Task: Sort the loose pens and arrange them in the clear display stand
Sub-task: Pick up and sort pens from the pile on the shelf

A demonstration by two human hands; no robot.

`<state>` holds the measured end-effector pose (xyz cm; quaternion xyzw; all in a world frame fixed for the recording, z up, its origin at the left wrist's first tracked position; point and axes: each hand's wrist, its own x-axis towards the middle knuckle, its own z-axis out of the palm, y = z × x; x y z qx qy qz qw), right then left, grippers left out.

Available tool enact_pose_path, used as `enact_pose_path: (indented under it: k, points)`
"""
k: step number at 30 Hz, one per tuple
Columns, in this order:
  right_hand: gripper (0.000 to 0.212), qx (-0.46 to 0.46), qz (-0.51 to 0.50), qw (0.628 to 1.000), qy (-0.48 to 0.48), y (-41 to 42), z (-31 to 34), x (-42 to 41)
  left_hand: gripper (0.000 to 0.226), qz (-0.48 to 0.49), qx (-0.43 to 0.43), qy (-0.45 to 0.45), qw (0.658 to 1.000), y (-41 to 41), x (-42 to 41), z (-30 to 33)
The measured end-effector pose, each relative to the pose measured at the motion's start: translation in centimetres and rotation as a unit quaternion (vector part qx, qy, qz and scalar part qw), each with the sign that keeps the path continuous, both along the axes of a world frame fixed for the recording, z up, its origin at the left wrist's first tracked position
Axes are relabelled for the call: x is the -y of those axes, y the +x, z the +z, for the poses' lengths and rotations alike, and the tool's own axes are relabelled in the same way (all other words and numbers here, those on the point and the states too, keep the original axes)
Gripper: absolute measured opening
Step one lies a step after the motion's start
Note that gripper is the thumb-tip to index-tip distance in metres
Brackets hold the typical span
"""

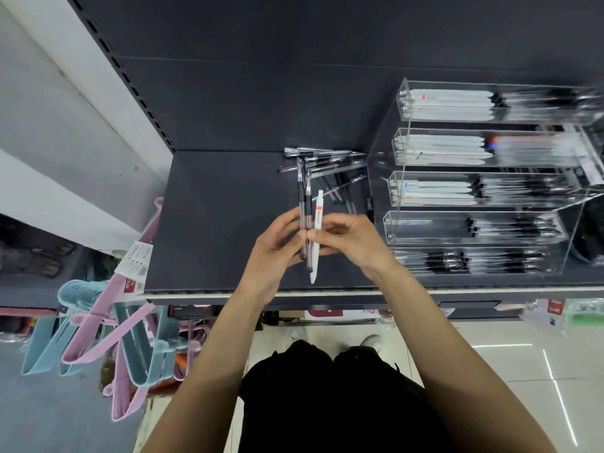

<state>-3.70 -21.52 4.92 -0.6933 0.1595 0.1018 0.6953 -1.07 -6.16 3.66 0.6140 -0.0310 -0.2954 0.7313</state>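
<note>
Above the dark shelf [212, 223], my left hand [277, 246] grips two clear pens with black grips [302, 194], held upright. Beside them stands a white pen with an orange mark [317, 217], pinched by the fingertips of my right hand [351, 243]. The three pens touch side by side between both hands. A pile of loose clear pens [327, 165] lies on the shelf behind my hands. To the right stands the clear display stand [389, 220], with stepped compartments that hold white pens and black-grip pens.
The shelf's front edge [327, 294] runs just below my hands. Pink and blue plastic hangers [108, 322] hang at the lower left. A pale upright post [98, 76] borders the shelf on the left. Packaged goods sit under the shelf at right.
</note>
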Motion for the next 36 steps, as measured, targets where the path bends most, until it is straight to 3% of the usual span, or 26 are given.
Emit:
enact_pose_path:
  k: [8,13,17,24,30,33,36]
  points:
    - [0.011,-0.010,-0.025,1.000,-0.004,0.4,0.2,0.7,0.044,-0.010,0.045,0.019,0.999,-0.2,0.2,0.9]
    - [0.021,0.005,-0.062,0.998,-0.009,0.7,0.7,0.8,0.047,-0.004,0.023,0.023,0.999,-0.1,0.4,0.6]
    - [0.031,0.005,-0.054,0.999,-0.001,1.0,1.0,1.1,0.043,-0.005,-0.017,0.009,1.000,-0.2,0.5,0.4]
    - [0.030,-0.013,-0.058,0.998,0.025,0.7,1.0,1.3,0.029,-0.032,-0.008,0.049,0.998,-0.5,0.9,0.1]
    - [0.021,-0.019,-0.053,0.998,-0.040,0.6,1.5,2.5,0.028,-0.045,-0.004,0.041,0.998,-0.7,1.4,0.4]
    - [0.010,-0.008,-0.068,0.994,-0.086,0.7,2.7,3.9,0.028,-0.049,-0.016,0.030,0.998,-0.8,1.6,0.4]
    - [0.013,0.011,-0.116,0.986,-0.121,0.6,4.0,5.2,0.027,-0.040,-0.018,0.026,0.999,-1.0,1.7,0.3]
